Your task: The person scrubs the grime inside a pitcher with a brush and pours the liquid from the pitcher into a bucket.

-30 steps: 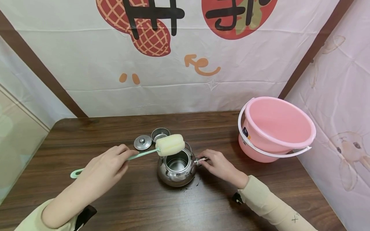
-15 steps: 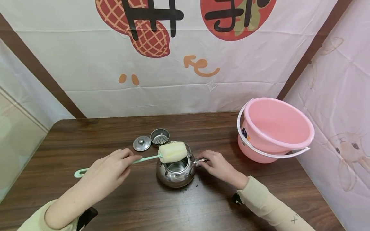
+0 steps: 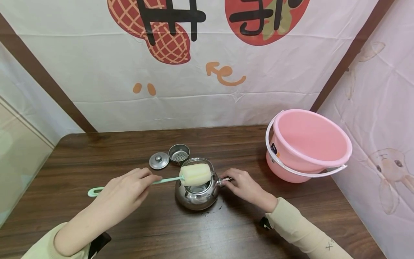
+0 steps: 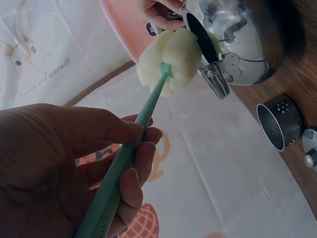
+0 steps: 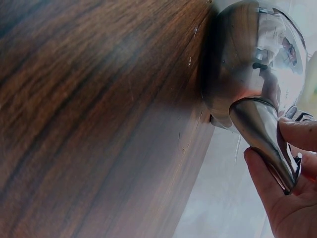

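My left hand (image 3: 127, 189) grips the mint-green handle of a sponge bottle brush, thumb and fingers wrapped round it in the left wrist view. The brush's pale yellow sponge head (image 3: 195, 175) lies over the round mouth of a shiny steel teapot (image 3: 197, 199), covering part of the opening. Whether the sponge touches the rim, I cannot tell. My right hand (image 3: 246, 189) pinches the teapot's spout (image 5: 260, 131) between thumb and fingers at its right side. The teapot stands upright on the table.
Behind the teapot sits a perforated steel strainer (image 3: 179, 154), with a knobbed metal lid (image 3: 159, 160) to its left. A pink bucket (image 3: 291, 169) with a white handle stands at the right. A printed cloth (image 3: 207, 111) hangs behind the wooden table (image 3: 97, 154).
My left hand has shifted right, bringing the sponge head lower and further right over the teapot's mouth. The right hand keeps its hold on the spout, and the teapot stays in place.
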`<state>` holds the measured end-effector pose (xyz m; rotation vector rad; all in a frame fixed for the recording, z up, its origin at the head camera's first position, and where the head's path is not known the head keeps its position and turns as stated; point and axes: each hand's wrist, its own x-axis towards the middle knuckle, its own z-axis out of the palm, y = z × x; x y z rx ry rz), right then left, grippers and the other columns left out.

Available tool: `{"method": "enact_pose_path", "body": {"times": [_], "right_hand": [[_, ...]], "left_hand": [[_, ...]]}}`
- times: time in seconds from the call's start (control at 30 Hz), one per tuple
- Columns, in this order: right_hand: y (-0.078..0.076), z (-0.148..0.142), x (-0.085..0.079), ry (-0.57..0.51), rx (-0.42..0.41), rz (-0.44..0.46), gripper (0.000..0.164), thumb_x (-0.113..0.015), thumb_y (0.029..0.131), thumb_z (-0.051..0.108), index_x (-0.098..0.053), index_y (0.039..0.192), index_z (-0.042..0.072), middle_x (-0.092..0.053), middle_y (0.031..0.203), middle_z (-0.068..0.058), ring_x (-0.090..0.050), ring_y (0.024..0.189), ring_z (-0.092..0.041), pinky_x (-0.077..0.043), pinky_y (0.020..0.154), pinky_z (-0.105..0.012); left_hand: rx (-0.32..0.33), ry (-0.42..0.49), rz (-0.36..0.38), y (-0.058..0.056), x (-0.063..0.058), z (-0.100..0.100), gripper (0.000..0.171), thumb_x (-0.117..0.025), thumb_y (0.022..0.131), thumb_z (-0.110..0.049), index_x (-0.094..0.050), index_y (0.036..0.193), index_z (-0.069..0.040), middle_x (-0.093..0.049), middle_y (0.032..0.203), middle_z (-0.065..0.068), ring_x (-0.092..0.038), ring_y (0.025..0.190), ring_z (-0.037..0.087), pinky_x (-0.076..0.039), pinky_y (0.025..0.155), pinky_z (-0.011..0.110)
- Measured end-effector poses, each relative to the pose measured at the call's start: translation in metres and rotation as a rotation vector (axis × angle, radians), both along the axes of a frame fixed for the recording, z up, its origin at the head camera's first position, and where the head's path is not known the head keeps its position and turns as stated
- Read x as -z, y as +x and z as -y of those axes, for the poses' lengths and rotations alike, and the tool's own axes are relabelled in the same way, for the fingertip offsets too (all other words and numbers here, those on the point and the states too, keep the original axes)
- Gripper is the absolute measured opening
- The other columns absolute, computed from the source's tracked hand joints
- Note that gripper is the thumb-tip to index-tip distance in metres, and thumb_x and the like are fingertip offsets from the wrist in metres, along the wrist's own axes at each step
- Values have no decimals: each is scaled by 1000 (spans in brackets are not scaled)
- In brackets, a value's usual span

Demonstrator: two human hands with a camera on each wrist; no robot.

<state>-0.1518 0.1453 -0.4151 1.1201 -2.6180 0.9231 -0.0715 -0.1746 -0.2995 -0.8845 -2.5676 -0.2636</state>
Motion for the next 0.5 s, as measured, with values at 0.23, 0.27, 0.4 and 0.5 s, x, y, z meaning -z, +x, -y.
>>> {"method": "enact_pose_path", "body": {"times": [0.23, 0.27, 0.4, 0.5], "right_hand": [[0, 0, -2, 3, 3, 4, 14, -64, 84, 12, -65, 97, 7, -65, 92, -1, -61, 86, -10, -49, 76, -28], [0, 0, -2, 3, 3, 3, 14, -64, 84, 12, -65, 97, 7, -65, 92, -1, -61, 86, -10, -49, 76, -28], [0, 0, -2, 4, 7, 6, 13, -63, 84, 12, -65, 97, 7, -65, 92, 0, -60, 86, -10, -49, 76, -28], [0, 0, -2, 2, 9, 5, 13, -63, 84, 12, -65, 96, 8, -65, 91, 0, -60, 86, -9, -49, 76, -27]], "left_hand": [[10, -22, -14, -1, -2, -2, 35, -71, 62, 5, -68, 92, -12, -57, 82, -7, -52, 69, 9, -37, 44, 21], [12, -26, -16, -1, -2, -2, 34, -71, 62, 5, -68, 92, -12, -56, 81, -6, -52, 68, 9, -37, 44, 21], [36, -35, -37, -2, -3, -4, 32, -72, 63, 4, -69, 91, -11, -56, 80, -6, -50, 67, 10, -38, 45, 22], [56, -45, -50, -3, -3, -4, 32, -71, 63, 3, -69, 91, -10, -56, 79, -4, -49, 65, 10, -39, 45, 23]]}}
